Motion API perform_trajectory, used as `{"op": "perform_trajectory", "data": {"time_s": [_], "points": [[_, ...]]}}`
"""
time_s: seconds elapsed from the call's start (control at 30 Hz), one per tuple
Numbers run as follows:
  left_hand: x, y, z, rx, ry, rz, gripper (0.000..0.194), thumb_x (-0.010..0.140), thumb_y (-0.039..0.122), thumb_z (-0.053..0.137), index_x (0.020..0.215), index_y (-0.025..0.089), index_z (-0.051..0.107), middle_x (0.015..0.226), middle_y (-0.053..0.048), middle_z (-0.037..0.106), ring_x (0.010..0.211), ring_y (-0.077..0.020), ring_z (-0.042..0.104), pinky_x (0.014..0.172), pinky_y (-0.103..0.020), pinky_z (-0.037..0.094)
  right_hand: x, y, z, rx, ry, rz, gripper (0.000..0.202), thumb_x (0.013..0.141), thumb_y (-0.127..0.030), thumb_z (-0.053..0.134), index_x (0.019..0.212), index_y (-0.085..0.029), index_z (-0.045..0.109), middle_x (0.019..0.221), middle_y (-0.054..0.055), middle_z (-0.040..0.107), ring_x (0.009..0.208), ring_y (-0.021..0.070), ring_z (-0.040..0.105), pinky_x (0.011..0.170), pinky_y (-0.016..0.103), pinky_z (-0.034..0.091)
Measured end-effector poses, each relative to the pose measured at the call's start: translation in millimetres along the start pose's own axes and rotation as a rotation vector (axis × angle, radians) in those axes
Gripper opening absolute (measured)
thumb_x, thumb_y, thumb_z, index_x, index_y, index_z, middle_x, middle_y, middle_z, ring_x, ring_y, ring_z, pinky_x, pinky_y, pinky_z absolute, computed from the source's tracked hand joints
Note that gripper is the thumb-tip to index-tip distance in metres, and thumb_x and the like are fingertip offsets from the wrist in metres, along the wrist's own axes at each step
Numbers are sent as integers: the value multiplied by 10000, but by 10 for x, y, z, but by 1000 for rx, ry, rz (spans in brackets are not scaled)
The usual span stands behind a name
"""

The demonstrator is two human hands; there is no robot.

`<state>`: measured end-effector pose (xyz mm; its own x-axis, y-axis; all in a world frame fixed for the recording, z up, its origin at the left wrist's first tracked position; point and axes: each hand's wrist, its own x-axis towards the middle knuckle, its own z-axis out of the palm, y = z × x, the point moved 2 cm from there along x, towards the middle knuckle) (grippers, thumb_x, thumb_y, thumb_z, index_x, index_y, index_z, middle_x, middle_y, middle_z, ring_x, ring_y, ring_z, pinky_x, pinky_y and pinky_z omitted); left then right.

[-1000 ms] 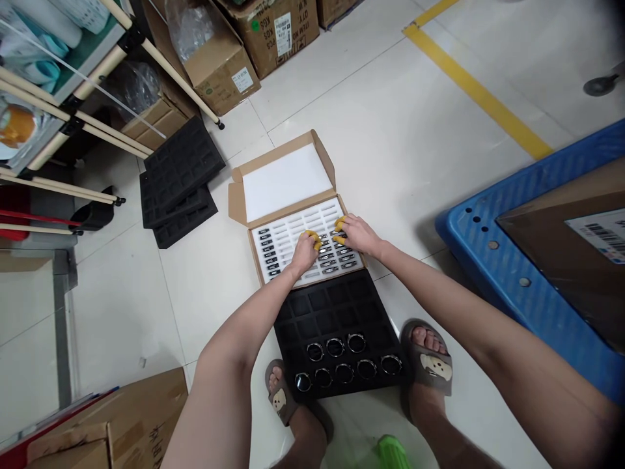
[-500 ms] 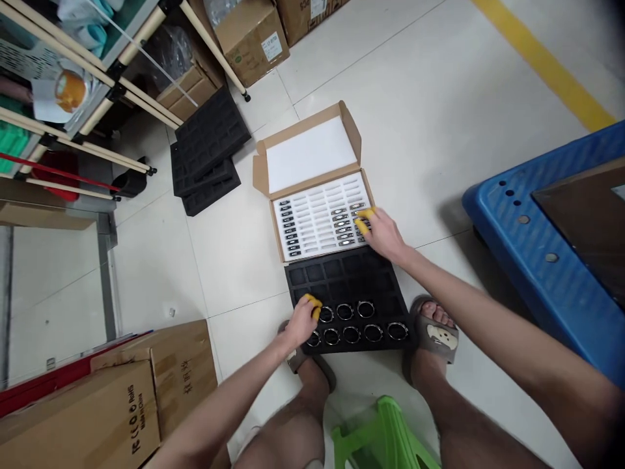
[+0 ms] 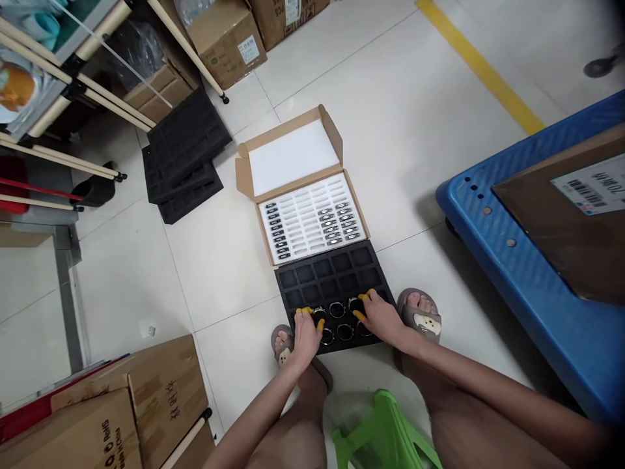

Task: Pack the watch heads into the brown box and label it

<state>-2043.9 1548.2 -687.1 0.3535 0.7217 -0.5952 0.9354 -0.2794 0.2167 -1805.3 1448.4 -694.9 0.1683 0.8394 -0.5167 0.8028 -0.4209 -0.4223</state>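
A black foam tray (image 3: 332, 270) with square pockets lies on the floor between the feet, and round metal-rimmed watch cases (image 3: 336, 310) fill pockets in its two nearest rows. My left hand (image 3: 307, 333), with yellow finger covers, is curled over the tray's left side. Its thumb and fingertips close about a watch case (image 3: 319, 315), partly hidden. On the right, my right hand (image 3: 383, 318) has its yellow-covered thumb and finger around another watch case (image 3: 355, 305) in its pocket. Beyond the tray, an open carton (image 3: 366, 225) holds a white foam insert (image 3: 305, 225) with small metal pieces (image 3: 332, 228).
Stacked black foam trays (image 3: 188, 140) lie at the left near a rack (image 3: 188, 49). A blue platform (image 3: 537, 273) bearing a brown carton (image 3: 561, 215) stands at right. Nearer are a green stool (image 3: 390, 430) and a large cardboard box (image 3: 166, 397).
My right hand has moved from the metal pieces in the carton down to the black tray's watch cases. My left hand stays at the tray's left side, thumb turned more toward me. The view has shifted.
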Motion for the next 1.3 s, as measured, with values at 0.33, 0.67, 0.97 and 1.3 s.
{"op": "perform_trajectory", "data": {"time_s": [0.33, 0.67, 0.97, 1.3], "points": [[207, 94, -514, -363, -12, 161, 298, 847, 172, 647, 1107, 314, 674, 1047, -17, 724, 963, -218, 689, 891, -366, 566, 350, 185, -517, 572, 117, -8, 269, 936, -350, 591, 1200, -296, 576, 1104, 67, 719, 981, 243, 692, 900, 394, 563], [3061, 1466, -1830, -530, 216, 422, 411, 899, 110, 558, 1303, 146, 629, 1187, -101, 738, 1029, -191, 694, 943, -320, 548, 2748, 633, -2330, 245, 323, -230, 332, 928, -225, 555, 1255, -175, 571, 1077, 81, 719, 907, 214, 651, 796, 281, 474], [3396, 1749, -1881, -72, 129, 627, 438, 860, 51, 515, 1255, 176, 660, 1190, -92, 731, 1123, -251, 657, 1021, -367, 501, 3111, 718, -2263, -100, 189, -338, 342, 826, -109, 585, 1166, -141, 606, 1061, 117, 729, 900, 233, 657, 727, 272, 428], [3102, 1757, -1809, 413, 197, 680, 299, 989, 186, 486, 1256, 182, 621, 1067, -133, 681, 1025, -291, 621, 888, -370, 478, 2816, 594, -2170, -339, 237, -494, 145, 905, -138, 603, 1047, -131, 633, 1027, 135, 716, 1098, 286, 608, 820, 318, 449]]}}
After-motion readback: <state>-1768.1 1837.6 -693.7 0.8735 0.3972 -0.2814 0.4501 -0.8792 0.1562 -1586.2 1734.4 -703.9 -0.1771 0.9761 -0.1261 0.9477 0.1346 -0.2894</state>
